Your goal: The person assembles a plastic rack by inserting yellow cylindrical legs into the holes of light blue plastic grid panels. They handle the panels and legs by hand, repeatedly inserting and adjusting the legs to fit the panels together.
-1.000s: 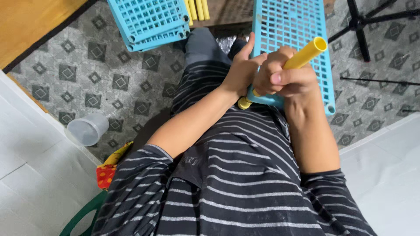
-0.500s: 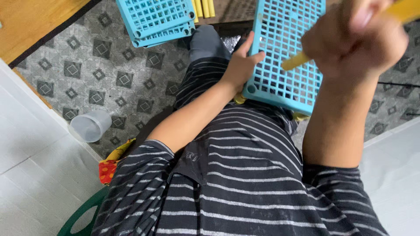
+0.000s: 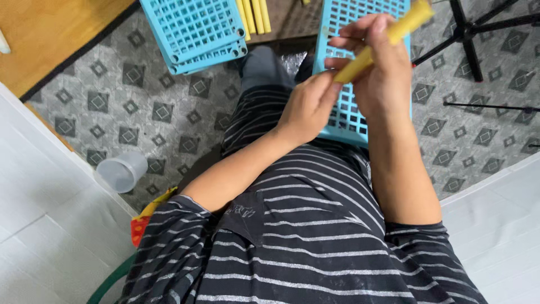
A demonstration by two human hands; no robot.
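Observation:
A light blue plastic grid panel rests tilted on my lap. My right hand grips a yellow plastic tube slanting up to the right above the panel. My left hand holds the panel's left edge, its fingertips touching the tube's lower end. Both forearms come from my dark striped shirt.
A stack of blue grid panels lies on the patterned floor ahead, with several yellow tubes beside it. A clear plastic cup lies at the left. Black tripod legs stand at the right. White surfaces flank me.
My right hand lifted the yellow tube off the panel's near corner, swung it high to the right, then brought it down to my left fingertips. The panel shifted on my lap.

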